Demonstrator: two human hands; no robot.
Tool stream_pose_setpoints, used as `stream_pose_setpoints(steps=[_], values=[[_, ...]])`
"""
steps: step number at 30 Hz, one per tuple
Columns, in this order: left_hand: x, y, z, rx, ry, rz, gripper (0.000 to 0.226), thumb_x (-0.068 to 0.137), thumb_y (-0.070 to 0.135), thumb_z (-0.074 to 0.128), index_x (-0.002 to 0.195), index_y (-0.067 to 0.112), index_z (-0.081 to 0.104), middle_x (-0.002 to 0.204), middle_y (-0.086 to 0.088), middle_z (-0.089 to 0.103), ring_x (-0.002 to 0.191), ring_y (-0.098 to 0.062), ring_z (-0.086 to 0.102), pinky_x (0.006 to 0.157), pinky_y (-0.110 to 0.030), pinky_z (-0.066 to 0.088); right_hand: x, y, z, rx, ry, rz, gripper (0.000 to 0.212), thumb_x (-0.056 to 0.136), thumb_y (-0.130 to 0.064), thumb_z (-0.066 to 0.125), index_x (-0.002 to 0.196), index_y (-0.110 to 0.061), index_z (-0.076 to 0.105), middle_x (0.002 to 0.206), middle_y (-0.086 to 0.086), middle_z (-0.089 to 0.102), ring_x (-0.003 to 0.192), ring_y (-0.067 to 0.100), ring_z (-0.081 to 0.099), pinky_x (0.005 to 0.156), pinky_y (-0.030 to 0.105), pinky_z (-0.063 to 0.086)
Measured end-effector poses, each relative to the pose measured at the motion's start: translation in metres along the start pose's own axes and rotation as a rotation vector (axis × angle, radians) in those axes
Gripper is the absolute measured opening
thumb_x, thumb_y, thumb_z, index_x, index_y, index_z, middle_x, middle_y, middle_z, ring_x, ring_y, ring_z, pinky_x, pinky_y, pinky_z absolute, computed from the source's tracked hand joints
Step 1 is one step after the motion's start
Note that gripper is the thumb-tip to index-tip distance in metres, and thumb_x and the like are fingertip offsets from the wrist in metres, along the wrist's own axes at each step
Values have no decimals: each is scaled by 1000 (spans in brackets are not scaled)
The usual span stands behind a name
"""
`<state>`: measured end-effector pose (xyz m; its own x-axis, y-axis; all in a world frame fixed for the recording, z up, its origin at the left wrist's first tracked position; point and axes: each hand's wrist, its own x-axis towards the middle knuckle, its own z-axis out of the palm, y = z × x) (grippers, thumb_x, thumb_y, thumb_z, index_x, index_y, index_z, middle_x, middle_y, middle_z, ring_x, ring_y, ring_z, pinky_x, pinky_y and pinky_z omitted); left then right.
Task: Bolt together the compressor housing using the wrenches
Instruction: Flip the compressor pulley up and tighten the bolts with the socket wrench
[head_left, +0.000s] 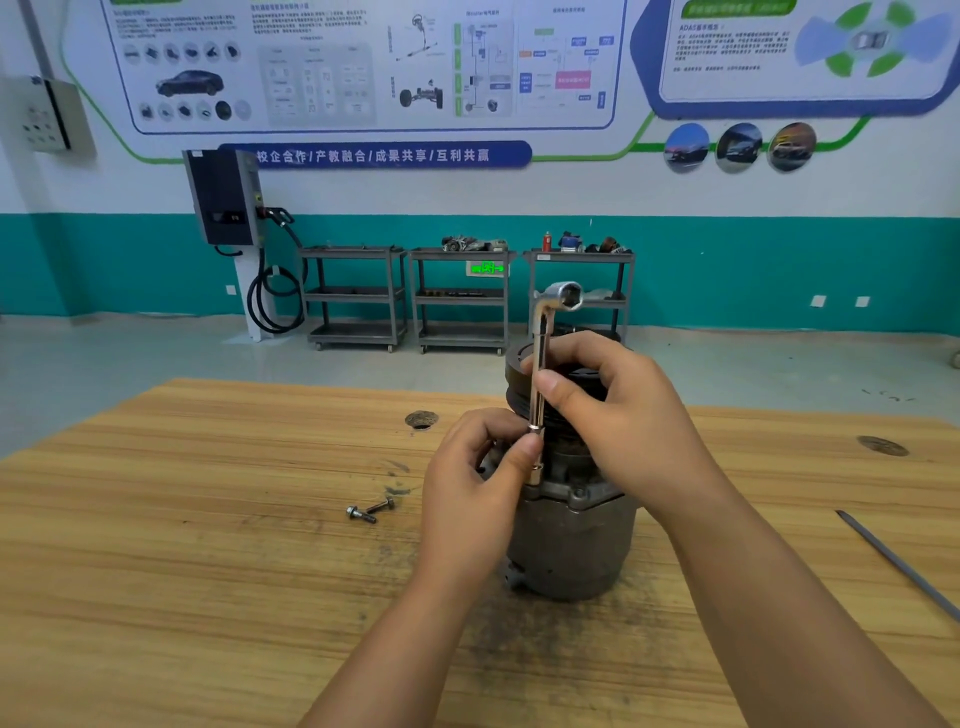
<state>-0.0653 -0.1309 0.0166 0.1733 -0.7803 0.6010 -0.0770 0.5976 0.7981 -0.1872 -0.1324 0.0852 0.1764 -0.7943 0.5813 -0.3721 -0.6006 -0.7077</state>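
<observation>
Compressor (571, 540) stood upright on the wooden table (208, 519), a little right of centre frame, its dark pulley (514, 374) on top. An L-shaped socket wrench (540, 364) rose straight up from the housing's upper flange, with the bent end and its hex opening showing above both hands. The left hand (478, 478) pinched the low end of the shaft between thumb and curled fingers, just over the housing. The right hand (613, 415) gripped the shaft higher up, thumb pressed on it, fingers wrapped behind. The hands sat close together, one above the other. Two loose bolts (370, 510) lay on the table left of the compressor, touching each other. A thin metal rod (893, 561) lay at the right edge. Three grey carts (358, 296) lined the far wall.
</observation>
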Motion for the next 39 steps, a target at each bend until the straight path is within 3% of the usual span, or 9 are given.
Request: stream_pose_setpoints(steps=[3, 6, 9, 13, 21, 25, 29, 35, 39], values=[[-1, 1, 0, 15, -21, 39, 3, 80, 25, 60, 78, 24, 63, 81, 11, 60, 85, -14, 59, 77, -31, 45, 0, -2, 2, -24, 33, -11, 11, 85, -28, 65, 83, -35, 58, 91, -12, 64, 106, 23, 54, 94, 49, 43], [-2, 2, 2, 37, -28, 31, 16, 76, 33, 64, 85, 19, 62, 86, 3, 61, 88, -16, 59, 82, -37, 48, -1, -3, 5, -29, 61, -8, 14, 81, -32, 68, 77, -34, 55, 88, -11, 62, 104, 26, 53, 90, 49, 44], [-2, 2, 3, 44, -13, 9, 13, 76, 25, 65, 85, 16, 61, 86, 2, 62, 90, -17, 60, 85, -40, 49, -1, -3, 5, -22, 45, -14, 9, 80, -36, 66, 84, -33, 58, 92, -11, 63, 107, 27, 52, 91, 49, 44], [0, 1, 1, 19, -7, -4, 6, 78, 24, 61, 79, 19, 62, 81, 10, 60, 84, -16, 58, 78, -36, 45, 1, -2, 0, -64, -18, -53, 16, 89, -25, 60, 104, -24, 67, 103, -12, 65, 112, 21, 52, 100, 49, 38], [-4, 4, 3, 53, -12, 9, 17, 76, 28, 66, 88, 17, 62, 90, 3, 61, 92, -17, 60, 86, -41, 49, -1, -3, 4, -65, 55, -29, 10, 80, -35, 67, 79, -34, 57, 92, -10, 64, 105, 25, 54, 91, 48, 44], [-5, 3, 3, -11, 2, -47, 15, 75, 26, 66, 87, 19, 61, 92, -4, 64, 94, -20, 62, 88, -47, 49, -1, -2, 4, -37, 36, -17, 13, 79, -38, 67, 86, -29, 61, 92, -10, 65, 106, 26, 54, 90, 48, 45], [-5, 3, 2, -20, 2, -35, 3, 79, 25, 60, 81, 26, 62, 86, -3, 62, 87, -21, 59, 76, -42, 46, 0, 0, 1, -64, -4, -33, 18, 88, -28, 60, 105, -30, 66, 106, -10, 64, 115, 22, 50, 100, 47, 39], [-7, 4, 4, 23, -4, -1, 12, 81, 25, 59, 91, 20, 59, 93, -1, 61, 93, -19, 59, 84, -40, 49, 0, -4, 3, -81, 34, -26, 13, 86, -28, 64, 85, -39, 57, 95, -15, 62, 110, 23, 52, 97, 48, 40], [-8, 1, 5, 19, 11, -11, 20, 77, 27, 66, 93, 21, 56, 95, 1, 60, 96, -17, 60, 88, -39, 49, -2, -4, 6, -46, 67, -9, 12, 79, -34, 66, 77, -34, 55, 90, -11, 63, 105, 28, 53, 92, 48, 44]])
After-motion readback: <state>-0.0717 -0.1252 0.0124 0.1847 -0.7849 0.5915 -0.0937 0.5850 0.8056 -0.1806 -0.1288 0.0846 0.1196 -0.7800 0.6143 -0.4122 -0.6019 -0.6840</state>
